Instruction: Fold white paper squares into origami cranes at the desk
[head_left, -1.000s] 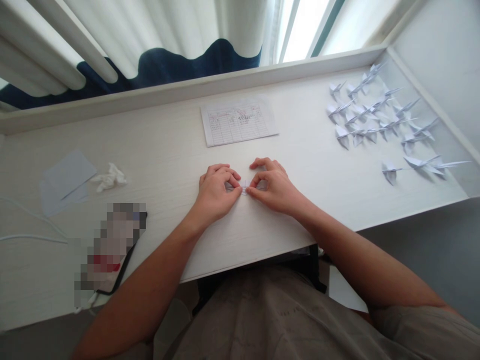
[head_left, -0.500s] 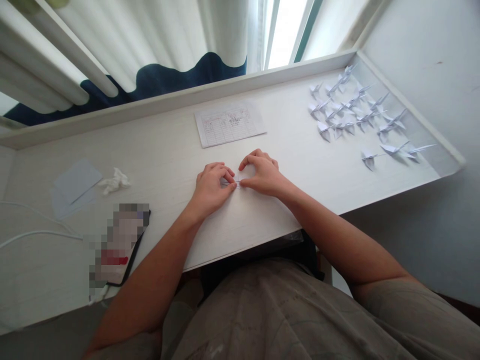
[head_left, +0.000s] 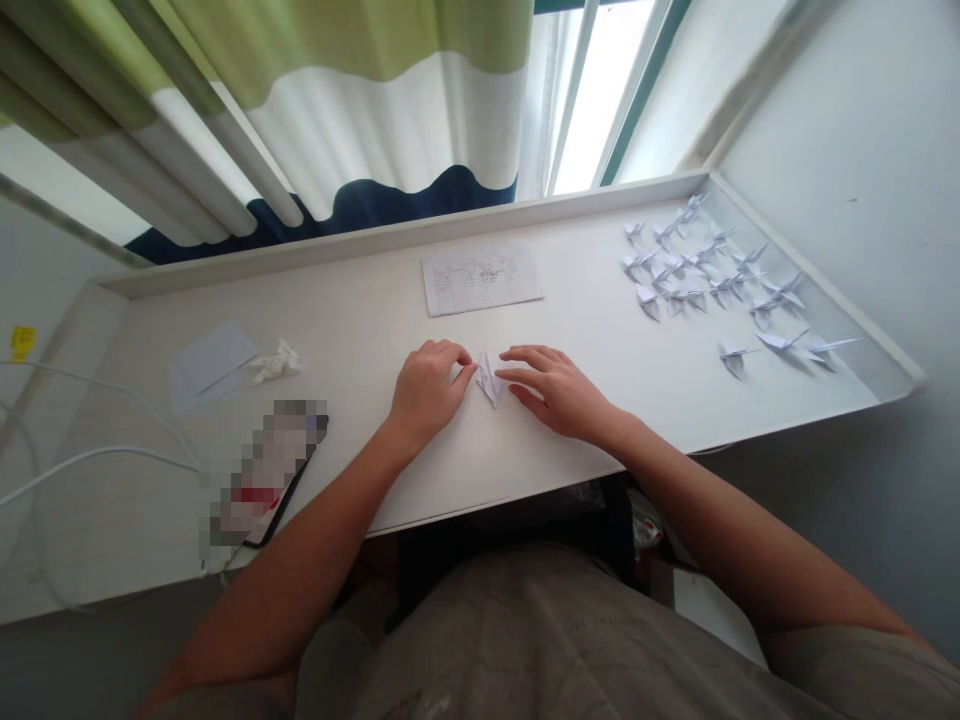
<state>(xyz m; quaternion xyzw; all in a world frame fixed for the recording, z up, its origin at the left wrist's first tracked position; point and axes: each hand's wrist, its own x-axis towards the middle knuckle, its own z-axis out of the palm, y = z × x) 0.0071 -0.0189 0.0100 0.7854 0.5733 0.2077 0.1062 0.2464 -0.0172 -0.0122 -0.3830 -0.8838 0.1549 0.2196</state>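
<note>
Head view: paper crane (head_left: pixel 489 380) between hands (head_left: pixel 427 395) (head_left: pixel 559 395)

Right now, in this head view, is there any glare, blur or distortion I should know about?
In the head view, the window is blown out with glare; the wide lens bends the curtain and slants the desk; an object on the desk is pixelated beyond recognition; the paper cranes cast only faint shadows.
</note>
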